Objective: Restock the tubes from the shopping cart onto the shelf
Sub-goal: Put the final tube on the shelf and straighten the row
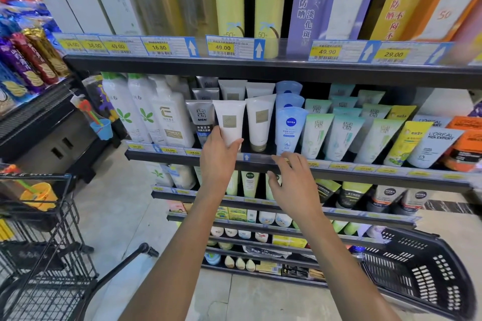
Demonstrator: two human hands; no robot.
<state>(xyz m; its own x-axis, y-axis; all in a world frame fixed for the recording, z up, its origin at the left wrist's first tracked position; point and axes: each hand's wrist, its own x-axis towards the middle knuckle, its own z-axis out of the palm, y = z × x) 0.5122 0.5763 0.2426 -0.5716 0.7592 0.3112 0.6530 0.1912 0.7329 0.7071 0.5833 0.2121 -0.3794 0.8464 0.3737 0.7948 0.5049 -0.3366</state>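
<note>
A white tube with a gold square label stands cap-down at the front of the second shelf. My left hand grips its lower end, thumb on the right and fingers on the left. A matching white tube with a gold cap stands just to its right. My right hand hovers in front of the shelf edge below the blue Nivea tube, fingers spread and holding nothing. The black wire shopping cart is at the lower left.
Grey men's tubes and white bottles stand left of the held tube; green and yellow tubes fill the right. A black plastic basket sits at lower right. More shelves lie below, tall boxes and yellow cans above.
</note>
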